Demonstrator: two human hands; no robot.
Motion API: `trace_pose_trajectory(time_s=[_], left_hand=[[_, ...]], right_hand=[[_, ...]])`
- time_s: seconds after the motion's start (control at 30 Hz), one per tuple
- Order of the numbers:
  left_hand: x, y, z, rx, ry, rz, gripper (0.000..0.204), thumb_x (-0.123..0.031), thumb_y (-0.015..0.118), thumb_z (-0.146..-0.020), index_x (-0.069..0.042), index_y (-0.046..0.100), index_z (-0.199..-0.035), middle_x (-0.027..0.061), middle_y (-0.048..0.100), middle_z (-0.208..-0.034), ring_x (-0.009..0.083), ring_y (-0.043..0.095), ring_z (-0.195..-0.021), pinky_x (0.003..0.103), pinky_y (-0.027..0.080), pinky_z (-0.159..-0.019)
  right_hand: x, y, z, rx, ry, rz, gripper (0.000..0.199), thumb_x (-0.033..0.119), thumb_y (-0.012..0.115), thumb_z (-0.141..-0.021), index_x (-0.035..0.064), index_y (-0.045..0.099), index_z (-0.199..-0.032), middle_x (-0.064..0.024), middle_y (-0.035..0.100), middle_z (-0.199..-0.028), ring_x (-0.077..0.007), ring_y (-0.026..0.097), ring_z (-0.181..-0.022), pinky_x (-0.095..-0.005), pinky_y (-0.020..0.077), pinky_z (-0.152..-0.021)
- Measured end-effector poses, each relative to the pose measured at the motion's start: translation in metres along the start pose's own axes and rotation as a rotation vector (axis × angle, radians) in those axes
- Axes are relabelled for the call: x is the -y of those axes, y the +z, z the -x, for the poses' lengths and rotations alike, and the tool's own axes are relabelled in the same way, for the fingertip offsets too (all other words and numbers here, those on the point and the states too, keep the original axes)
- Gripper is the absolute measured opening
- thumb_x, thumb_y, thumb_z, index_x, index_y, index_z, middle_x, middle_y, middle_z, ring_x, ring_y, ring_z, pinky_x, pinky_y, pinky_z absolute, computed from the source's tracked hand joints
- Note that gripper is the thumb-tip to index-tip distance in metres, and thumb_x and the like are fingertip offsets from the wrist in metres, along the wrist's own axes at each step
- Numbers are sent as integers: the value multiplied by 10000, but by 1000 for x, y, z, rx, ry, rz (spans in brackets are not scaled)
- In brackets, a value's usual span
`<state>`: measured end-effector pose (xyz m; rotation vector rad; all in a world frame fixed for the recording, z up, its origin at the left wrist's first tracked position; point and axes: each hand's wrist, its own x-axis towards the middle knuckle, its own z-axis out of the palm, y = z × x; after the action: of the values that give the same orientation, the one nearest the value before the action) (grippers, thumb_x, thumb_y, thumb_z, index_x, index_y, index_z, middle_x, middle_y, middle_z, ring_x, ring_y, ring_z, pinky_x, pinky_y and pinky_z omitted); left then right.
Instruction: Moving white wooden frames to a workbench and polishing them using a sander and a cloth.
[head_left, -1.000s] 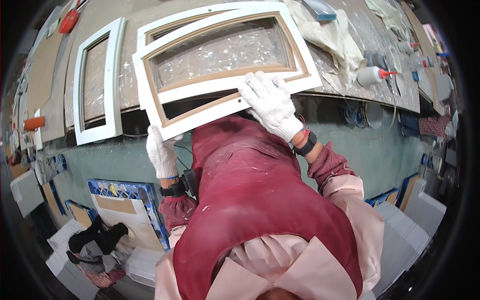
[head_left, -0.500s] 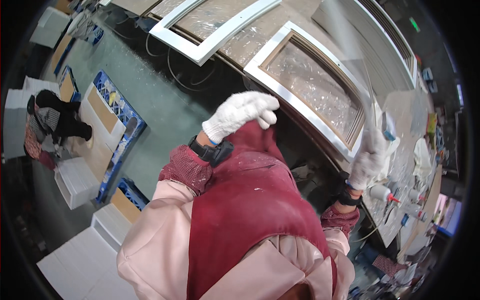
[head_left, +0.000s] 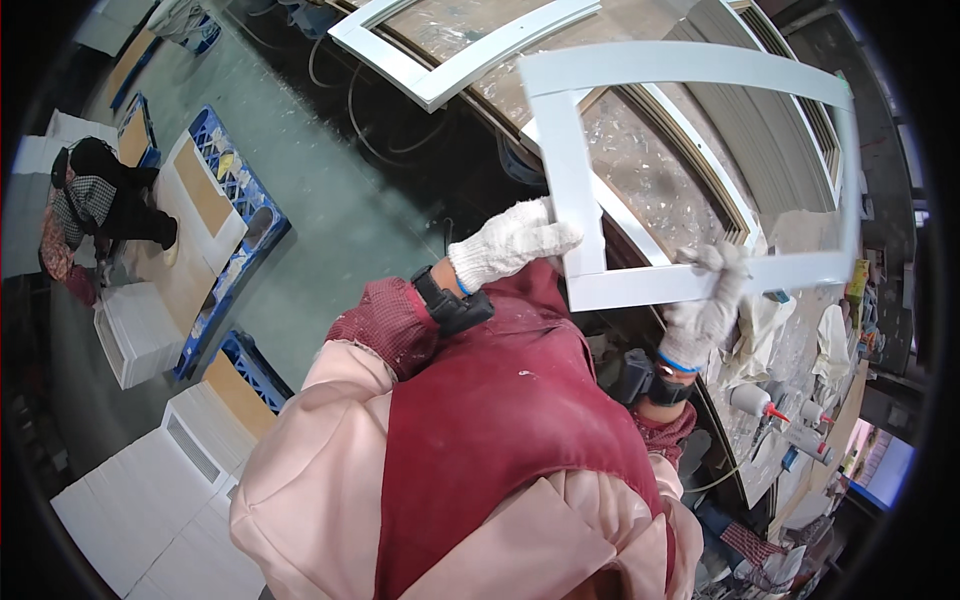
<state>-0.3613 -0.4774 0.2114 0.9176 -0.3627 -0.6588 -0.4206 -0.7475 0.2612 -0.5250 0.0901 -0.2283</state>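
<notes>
A white rectangular frame (head_left: 640,287) with an open middle is held up in front of me, tilted above the bench. My left hand (head_left: 515,243), in a white knit glove, is closed on its left side bar near the lower corner. My right hand (head_left: 703,308), gloved too, grips the bottom bar right of its middle, fingers over the bar. Partly hidden behind the held frame, another white frame (head_left: 625,212) lies on the bench. A further white frame (head_left: 425,85) rests to its left, sticking out over the bench edge.
The workbench (head_left: 480,32) carries a pile of frames (head_left: 735,100) at the far right. Nearer are a white bottle with a red tip (head_left: 752,402) and pale cloths (head_left: 760,345). A person (head_left: 95,195) bends over panels beside a blue pallet (head_left: 245,245) at left.
The frame, blurred and nearly edge-on in my right hand before, has swung round to face me. My left hand has moved right and taken hold of its side; my right hand has shifted left.
</notes>
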Motion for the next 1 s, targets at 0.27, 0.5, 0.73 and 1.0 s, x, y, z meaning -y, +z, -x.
trace_pose_trajectory(time_s=[0.27, 0.5, 0.73, 1.0], left_hand=[[1, -13, 6, 3, -340, -375, 355, -290, 649, -920, 9, 636, -1110, 80, 680, -978, 152, 650, -866, 281, 526, -772], [-56, -88, 9, -445, 10, -834, 377, -247, 700, -833, -49, 633, -1146, 84, 687, -945, 222, 660, -863, 334, 527, -797], [-151, -184, -18, -155, 9, -2270, 776, -172, 740, -668, -144, 434, -1381, 81, 467, -1392, 305, 420, -1289, 480, 408, -959], [-179, -236, -48, 76, -50, -2260, 474, -131, 722, -687, -137, 578, -1140, 79, 623, -1090, 291, 601, -1055, 439, 499, -855]], right_hand=[[-30, -46, -8, -135, 52, 57, 196, 214, 521, -994, 58, 562, -1106, -64, 620, -979, -208, 583, -854, -421, 495, -791], [22, -37, -22, -460, 168, 427, 295, 305, 577, -973, 53, 561, -1126, -72, 659, -928, -199, 649, -777, -347, 546, -653], [95, -98, -47, -420, 166, 1357, 279, 309, 581, -946, 34, 605, -983, -61, 586, -770, -162, 600, -650, -308, 480, -554], [96, -70, -45, -198, -162, 2486, 359, 372, 543, -903, 21, 615, -880, -246, 587, -810, -411, 576, -783, -453, 450, -708]])
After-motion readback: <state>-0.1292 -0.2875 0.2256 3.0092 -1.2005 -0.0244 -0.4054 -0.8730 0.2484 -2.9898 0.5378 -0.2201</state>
